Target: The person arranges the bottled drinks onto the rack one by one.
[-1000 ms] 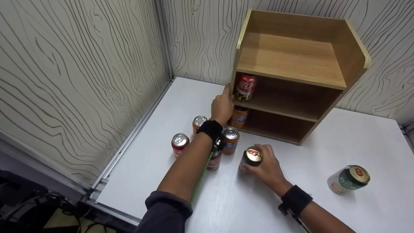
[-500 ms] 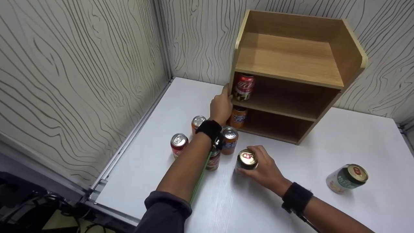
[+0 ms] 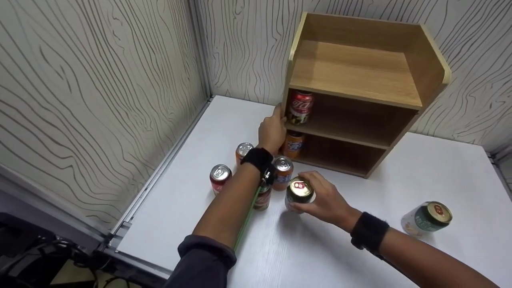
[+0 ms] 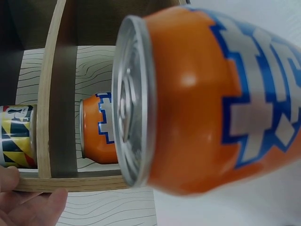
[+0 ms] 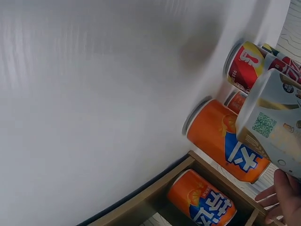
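My right hand [image 3: 330, 202] grips a drink can [image 3: 300, 189] with a gold lid, dark green top and pale body, upright and close over the table. The can's pale lower side [image 5: 275, 125] fills the right edge of the right wrist view. My left hand [image 3: 273, 133] holds the left side panel of a small wooden shelf [image 3: 356, 72]; its fingertips [image 4: 47, 207] show at the panel's edge in the left wrist view. Beside the held can stands an orange soda can [image 3: 283, 176]. Inside the shelf, a red can [image 3: 301, 107] stands in the middle compartment and an orange can [image 3: 294, 145] below it.
Left of the shelf stand another orange can [image 3: 243, 150] and a red can [image 3: 220, 179]. A second red can [image 3: 262, 199] is partly hidden by my left wrist. Far right on the white table [image 3: 452, 172] is a green-and-white can [image 3: 427, 219]. Patterned walls rise behind and left.
My right hand has moved left with the gold-lidded can, bringing it close to the orange can in front of the shelf. My left hand stays on the shelf's side.
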### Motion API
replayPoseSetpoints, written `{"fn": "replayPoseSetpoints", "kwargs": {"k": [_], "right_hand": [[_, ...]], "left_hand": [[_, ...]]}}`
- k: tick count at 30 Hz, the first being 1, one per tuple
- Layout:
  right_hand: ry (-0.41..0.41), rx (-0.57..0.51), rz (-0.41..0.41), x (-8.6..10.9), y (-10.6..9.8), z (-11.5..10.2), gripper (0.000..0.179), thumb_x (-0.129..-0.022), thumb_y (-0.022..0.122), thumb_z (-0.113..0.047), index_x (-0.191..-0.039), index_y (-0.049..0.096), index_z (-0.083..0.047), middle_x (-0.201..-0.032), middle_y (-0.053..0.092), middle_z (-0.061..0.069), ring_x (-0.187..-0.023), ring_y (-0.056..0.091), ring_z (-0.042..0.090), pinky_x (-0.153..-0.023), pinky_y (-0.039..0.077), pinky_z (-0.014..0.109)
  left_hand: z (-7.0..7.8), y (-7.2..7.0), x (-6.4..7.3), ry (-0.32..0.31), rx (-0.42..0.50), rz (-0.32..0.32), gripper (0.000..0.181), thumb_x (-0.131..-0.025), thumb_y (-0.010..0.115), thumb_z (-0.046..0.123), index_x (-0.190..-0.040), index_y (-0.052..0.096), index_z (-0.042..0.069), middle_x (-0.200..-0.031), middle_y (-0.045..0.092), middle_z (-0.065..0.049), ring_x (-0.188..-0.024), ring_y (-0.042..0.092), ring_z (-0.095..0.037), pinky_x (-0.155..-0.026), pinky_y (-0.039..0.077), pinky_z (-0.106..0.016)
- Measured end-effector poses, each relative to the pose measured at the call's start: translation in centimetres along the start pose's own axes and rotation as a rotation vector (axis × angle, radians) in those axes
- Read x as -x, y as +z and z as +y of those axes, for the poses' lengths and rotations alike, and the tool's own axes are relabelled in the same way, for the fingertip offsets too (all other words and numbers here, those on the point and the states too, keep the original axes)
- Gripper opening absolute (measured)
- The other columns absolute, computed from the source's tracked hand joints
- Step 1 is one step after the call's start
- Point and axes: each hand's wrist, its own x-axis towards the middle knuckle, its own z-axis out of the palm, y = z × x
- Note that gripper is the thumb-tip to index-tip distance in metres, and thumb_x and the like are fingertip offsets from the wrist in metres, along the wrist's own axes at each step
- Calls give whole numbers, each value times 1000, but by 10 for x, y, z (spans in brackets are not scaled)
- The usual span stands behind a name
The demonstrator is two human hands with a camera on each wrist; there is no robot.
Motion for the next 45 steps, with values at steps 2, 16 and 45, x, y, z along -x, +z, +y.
{"fn": "replayPoseSetpoints", "kwargs": {"k": [2, 16, 45], "right_hand": [[-6, 4, -3, -2, -3, 0, 76, -72, 98, -28, -133, 60, -3, -124, 67, 9, -113, 71, 19, -93, 63, 38], [-45, 15, 69, -29, -38, -10, 79, -72, 99, -22, -137, 60, 1, -125, 68, 11, -112, 69, 18, -92, 62, 28], [-104, 17, 172, -79, -102, -18, 81, -71, 97, -9, -140, 58, 7, -127, 68, 20, -114, 65, 20, -99, 46, 3]], "left_hand": [[-1, 0, 0, 4, -2, 0, 44, -110, 54, 21, -153, 49, 13, -108, 81, -16, -91, 80, -30, -77, 63, -43], [-1, 1, -1, 8, 6, 14, 44, -110, 55, 23, -153, 49, 14, -108, 80, -18, -92, 79, -32, -78, 63, -45], [0, -1, 1, 10, 10, 1, 43, -110, 55, 22, -152, 49, 13, -112, 80, -17, -96, 80, -29, -81, 63, -43]]}}
